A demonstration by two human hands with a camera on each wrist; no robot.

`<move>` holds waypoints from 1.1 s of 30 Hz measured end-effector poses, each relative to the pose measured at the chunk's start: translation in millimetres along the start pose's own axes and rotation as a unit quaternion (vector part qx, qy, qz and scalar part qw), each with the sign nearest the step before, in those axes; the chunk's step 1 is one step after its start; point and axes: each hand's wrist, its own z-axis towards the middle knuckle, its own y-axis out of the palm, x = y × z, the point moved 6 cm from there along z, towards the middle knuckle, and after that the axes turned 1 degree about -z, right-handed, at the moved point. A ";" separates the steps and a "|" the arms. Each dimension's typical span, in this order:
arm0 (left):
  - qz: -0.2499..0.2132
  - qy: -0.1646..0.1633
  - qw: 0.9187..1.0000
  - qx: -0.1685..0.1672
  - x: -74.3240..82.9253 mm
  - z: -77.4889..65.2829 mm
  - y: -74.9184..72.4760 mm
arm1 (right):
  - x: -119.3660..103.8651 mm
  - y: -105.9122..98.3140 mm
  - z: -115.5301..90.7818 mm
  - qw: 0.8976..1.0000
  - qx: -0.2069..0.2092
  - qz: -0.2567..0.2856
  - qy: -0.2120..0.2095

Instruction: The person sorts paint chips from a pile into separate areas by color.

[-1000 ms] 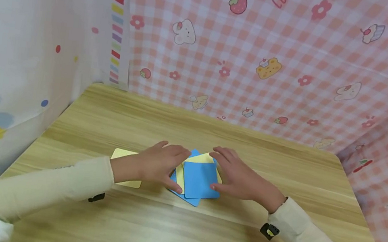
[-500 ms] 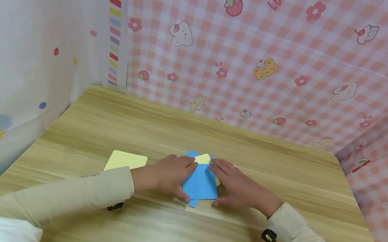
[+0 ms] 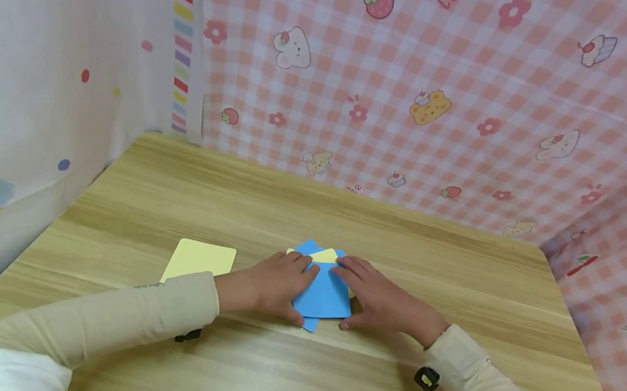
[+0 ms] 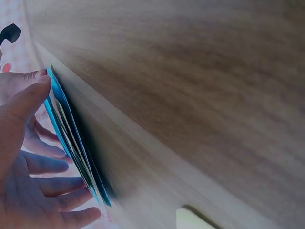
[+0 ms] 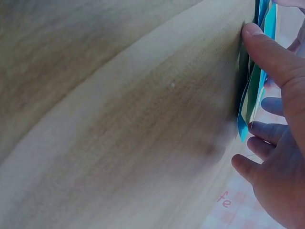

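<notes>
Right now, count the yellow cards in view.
At least 2: a lone yellow card left of the pile, partly behind the left sleeve, and a second yellow card in it, under the top blue card. More may be hidden there.

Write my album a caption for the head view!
Left hand and right hand touch blue and yellow cards; another yellow card lies apart.

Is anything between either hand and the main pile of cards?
Nothing visible. The left hand and right hand flank the pile of blue and yellow cards, fingers at its edges. The lone yellow card lies off to the left, outside that gap.
</notes>
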 end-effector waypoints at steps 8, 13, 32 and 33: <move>-0.063 0.002 0.998 -0.005 -2.6 -1.3 -7.7 | 0.9 -7.9 -2.1 0.999 0.036 0.026 -0.003; -0.093 -0.001 0.996 -0.005 -5.2 1.9 -13.0 | 2.3 -15.0 -7.1 0.998 0.044 0.037 0.011; -0.044 0.055 0.997 0.031 26.1 32.3 -35.4 | 15.6 -35.2 -57.1 0.994 0.093 0.032 0.044; -0.045 0.055 0.997 0.029 27.7 33.6 -36.2 | 16.1 -35.7 -59.0 0.994 0.095 0.031 0.045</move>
